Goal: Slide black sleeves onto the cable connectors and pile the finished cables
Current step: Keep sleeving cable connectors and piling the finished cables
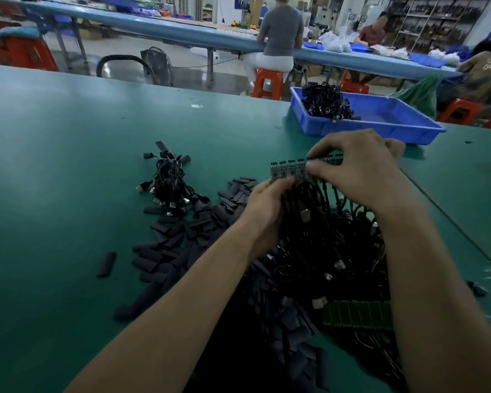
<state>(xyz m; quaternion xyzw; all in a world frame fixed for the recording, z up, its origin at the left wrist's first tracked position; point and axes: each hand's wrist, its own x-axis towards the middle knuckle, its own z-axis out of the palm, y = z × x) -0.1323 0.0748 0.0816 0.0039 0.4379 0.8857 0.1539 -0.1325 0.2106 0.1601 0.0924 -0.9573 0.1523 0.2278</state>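
My left hand (262,207) and my right hand (357,168) both grip a strip of small circuit-board connectors (288,168) held above the green table (54,165). Black cables (323,236) hang from the strip into a dark tangle below my hands. A heap of loose black sleeves (187,236) lies left of my left hand and runs toward the near edge. A small pile of finished cables (170,182) with sleeved ends sits farther left. A second green connector strip (357,313) lies under my right forearm.
A blue tray (380,123) holding a bundle of black cables (326,102) stands at the far right of the table. One stray sleeve (107,263) lies apart at left. Beyond the table, people sit on orange stools at a long blue bench.
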